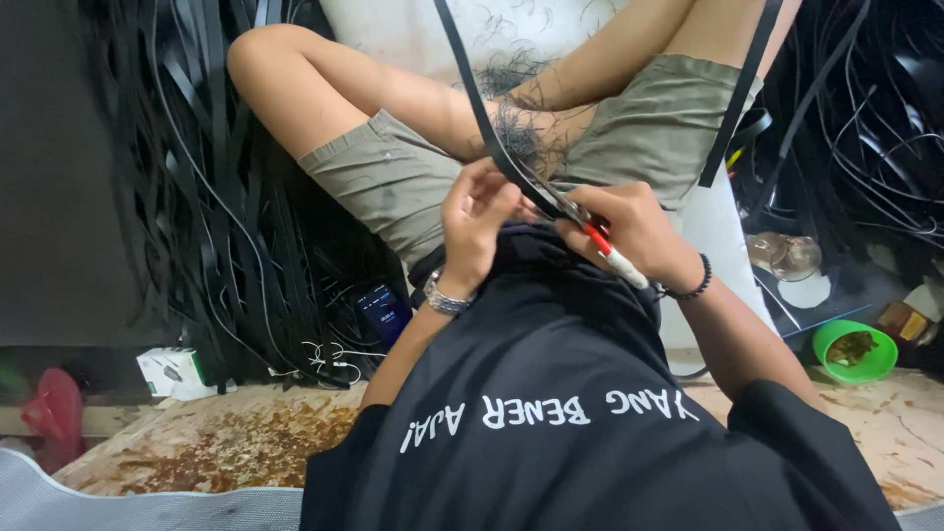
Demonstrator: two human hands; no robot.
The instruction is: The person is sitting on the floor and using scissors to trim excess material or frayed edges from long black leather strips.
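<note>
Shirt: a black shirt (580, 433) with white lettering fills the lower middle of the view, nearest the camera, and hides the wrists' approach from below.
Left hand: the left hand (479, 218) wears a metal watch (447, 298) on the wrist; its fingers are curled in and pinch the black strip (482, 118) just left of the blade, thumb and fingertips closed on it.
Right hand: the right hand (634, 228), with a dark bead bracelet (690, 286) at the wrist, is clenched around a cutting tool (600, 244) with a red and white handle; the handle end sticks out below the palm towards the wrist.
Tool tip: the metal end of the tool lies against the strip between the two hands, just beside the left fingertips; whether it has bitten into the strip cannot be told.
Strip: the narrow black strip runs from the hands up and left across the lap and out of the top of the view.
Second strip: another black strip (739, 93) hangs over the right thigh, apart from both hands.
Lap: olive shorts (393, 182) and bare legs lie under the hands.
Floor left: a dark phone (383, 307) with white cable, and a small white box (169, 371), lie near a mass of black strips (206, 197).
Floor right: a green bowl (854, 351) sits on the worn floor (236, 442), with a clear round lid (785, 254) beyond it and more black strips behind.
</note>
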